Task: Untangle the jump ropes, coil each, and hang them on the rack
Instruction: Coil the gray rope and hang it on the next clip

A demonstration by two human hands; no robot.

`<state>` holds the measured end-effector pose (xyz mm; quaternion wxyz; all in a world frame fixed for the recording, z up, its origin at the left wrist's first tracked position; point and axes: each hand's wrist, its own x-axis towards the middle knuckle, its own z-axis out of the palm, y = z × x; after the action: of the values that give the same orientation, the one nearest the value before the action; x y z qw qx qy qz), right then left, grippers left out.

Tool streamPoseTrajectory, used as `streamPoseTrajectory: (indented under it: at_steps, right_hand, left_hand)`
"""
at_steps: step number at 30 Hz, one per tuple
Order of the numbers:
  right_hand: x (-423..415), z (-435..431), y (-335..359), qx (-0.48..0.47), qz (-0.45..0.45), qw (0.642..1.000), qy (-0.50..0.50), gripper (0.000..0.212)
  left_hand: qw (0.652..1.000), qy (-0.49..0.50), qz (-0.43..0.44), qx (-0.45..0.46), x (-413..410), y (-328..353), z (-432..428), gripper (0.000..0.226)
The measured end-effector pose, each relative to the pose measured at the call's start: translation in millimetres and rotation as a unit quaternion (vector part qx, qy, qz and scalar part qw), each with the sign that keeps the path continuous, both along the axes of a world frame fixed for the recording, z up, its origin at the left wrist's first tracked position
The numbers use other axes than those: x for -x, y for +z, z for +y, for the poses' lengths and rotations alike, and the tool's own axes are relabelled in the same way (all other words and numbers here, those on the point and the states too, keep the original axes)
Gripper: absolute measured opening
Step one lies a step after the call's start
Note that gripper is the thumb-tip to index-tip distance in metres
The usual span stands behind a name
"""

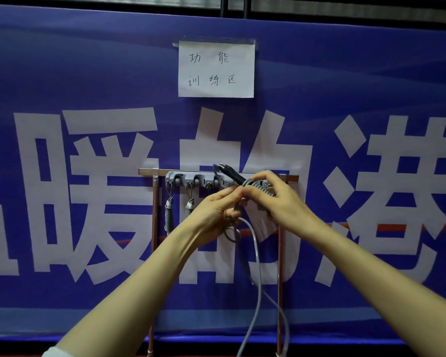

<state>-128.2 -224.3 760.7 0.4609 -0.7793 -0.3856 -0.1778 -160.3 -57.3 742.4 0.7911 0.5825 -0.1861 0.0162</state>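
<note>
Bare forearms [129, 292] sat nearest the lens, reaching up. Right hand [276, 197] gripped the jump rope [258, 188], grey cord wound round black handles; left hand [216, 207] pinched the cord just beside it. Loose cord hung down below both hands. Bundle was held in front of the rack [191, 177], right end. Two coiled ropes [169, 215] hung on left hooks. Blue banner [88, 73] and paper sign [216, 69] behind

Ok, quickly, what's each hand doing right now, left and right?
Left hand: closed, pinching the jump rope just beside its coiled part.
Right hand: closed, gripping the coiled part wound around the handles.
</note>
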Motion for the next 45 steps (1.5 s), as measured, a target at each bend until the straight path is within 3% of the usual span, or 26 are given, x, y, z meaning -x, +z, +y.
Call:
streamPoseTrajectory:
  at_steps: [4, 9, 12, 16, 19, 25, 30, 36, 42, 43, 45]
  right_hand:
    - [4, 1, 3, -0.039, 0.094, 0.993, 0.064, 0.042]
    - [3, 4, 3, -0.067, 0.243, 0.960, 0.124, 0.058]
    - [5, 2, 5, -0.037, 0.249, 0.956, 0.148, 0.054]
    - [6, 3, 6, 0.014, 0.236, 0.968, 0.088, 0.049]
    - [7, 8, 3, -0.013, 0.235, 0.970, 0.059, 0.055]
    - [5, 4, 1, -0.063, 0.330, 0.933, 0.128, 0.053]
    - [1, -5, 1, -0.071, 0.364, 0.915, 0.162, 0.057]
    - [2, -11, 6, -0.033, 0.412, 0.883, 0.220, 0.060]
    - [3, -14, 14, 0.144, 0.488, 0.812, 0.287, 0.061]
    - [4, -14, 15, 0.183, 0.493, 0.800, 0.290, 0.061]
    - [7, -12, 17, 0.270, 0.479, 0.791, 0.267, 0.061]
  left_hand:
    - [0.999, 0.004, -0.029, -0.015, 0, 3, 1, 0.024]
    - [0.991, 0.097, -0.055, -0.069, -2, 4, 4, 0.037]
    - [0.983, 0.110, -0.098, -0.108, 1, 3, 6, 0.031]
    - [0.979, 0.113, -0.110, -0.130, 3, 1, 7, 0.026]
    - [0.974, 0.118, -0.130, -0.144, 3, 3, 5, 0.020]
    - [0.959, 0.074, -0.153, -0.225, 10, 13, 15, 0.015]
    - [0.928, 0.075, -0.161, -0.328, 10, 18, 30, 0.029]
    - [0.922, 0.077, -0.187, -0.330, 8, 7, 46, 0.025]
    - [0.824, 0.175, -0.331, -0.426, 8, 11, 43, 0.016]
    - [0.793, 0.180, -0.360, -0.456, 8, 12, 44, 0.005]
    - [0.704, 0.195, -0.431, -0.531, 4, 17, 47, 0.025]
